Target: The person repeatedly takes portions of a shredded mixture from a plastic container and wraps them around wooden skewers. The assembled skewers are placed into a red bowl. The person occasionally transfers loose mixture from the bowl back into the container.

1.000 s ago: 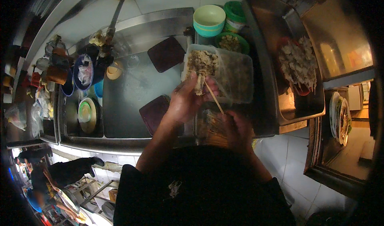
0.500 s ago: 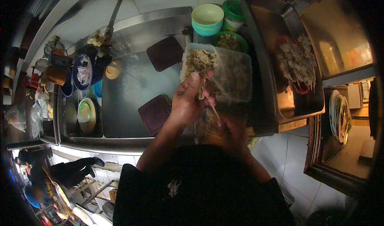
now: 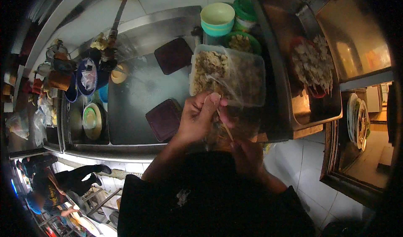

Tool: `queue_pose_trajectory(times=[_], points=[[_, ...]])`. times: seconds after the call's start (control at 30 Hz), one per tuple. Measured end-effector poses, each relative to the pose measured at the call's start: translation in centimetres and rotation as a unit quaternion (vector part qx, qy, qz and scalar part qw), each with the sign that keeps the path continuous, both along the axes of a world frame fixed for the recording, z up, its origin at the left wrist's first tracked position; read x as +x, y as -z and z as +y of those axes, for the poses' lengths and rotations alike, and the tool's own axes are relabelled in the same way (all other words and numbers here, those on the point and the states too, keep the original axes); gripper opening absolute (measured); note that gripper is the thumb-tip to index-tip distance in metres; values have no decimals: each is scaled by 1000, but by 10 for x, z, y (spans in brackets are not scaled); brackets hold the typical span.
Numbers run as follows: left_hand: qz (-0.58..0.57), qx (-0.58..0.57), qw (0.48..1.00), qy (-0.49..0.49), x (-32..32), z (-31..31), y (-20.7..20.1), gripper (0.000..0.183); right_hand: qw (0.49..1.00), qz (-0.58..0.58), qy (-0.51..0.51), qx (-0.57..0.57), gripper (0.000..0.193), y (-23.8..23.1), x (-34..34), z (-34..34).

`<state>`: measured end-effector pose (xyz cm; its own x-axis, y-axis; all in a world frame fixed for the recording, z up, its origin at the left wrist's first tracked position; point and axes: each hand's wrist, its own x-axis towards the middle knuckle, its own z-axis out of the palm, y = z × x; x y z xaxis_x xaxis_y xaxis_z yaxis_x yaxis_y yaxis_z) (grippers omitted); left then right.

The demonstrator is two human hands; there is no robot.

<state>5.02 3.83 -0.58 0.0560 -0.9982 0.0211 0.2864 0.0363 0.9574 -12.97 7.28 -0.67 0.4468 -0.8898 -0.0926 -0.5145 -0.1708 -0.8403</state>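
Observation:
My left hand (image 3: 198,116) is closed around a small piece of food at the tip of a thin wooden skewer (image 3: 225,127), just in front of a clear plastic tub (image 3: 247,75) filled with chopped meat. My right hand (image 3: 247,151) sits lower and to the right, in shadow, pinching the skewer's near end. Both hands hover over the right edge of a steel sink (image 3: 138,98).
Two dark square lids (image 3: 173,55) lie in the sink. Green bowls (image 3: 217,18) stand behind the tub. A red tray of finished skewers (image 3: 311,65) sits in a steel pan at right. Cups and dishes crowd the far left. Another person (image 3: 50,186) crouches at lower left.
My left hand has come back from the tub toward me and closed on the skewer tip. The right hand has dropped lower with the skewer.

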Motion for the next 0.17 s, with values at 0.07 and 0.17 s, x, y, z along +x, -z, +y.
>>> queue_pose_trajectory(times=[0.07, 0.17], points=[[33, -3, 999, 27, 0, 1, 2, 33, 999, -35, 5, -30, 19, 3, -1, 2], [114, 20, 992, 54, -1, 4, 10, 32, 997, -38, 15, -59, 24, 12, -4, 10]])
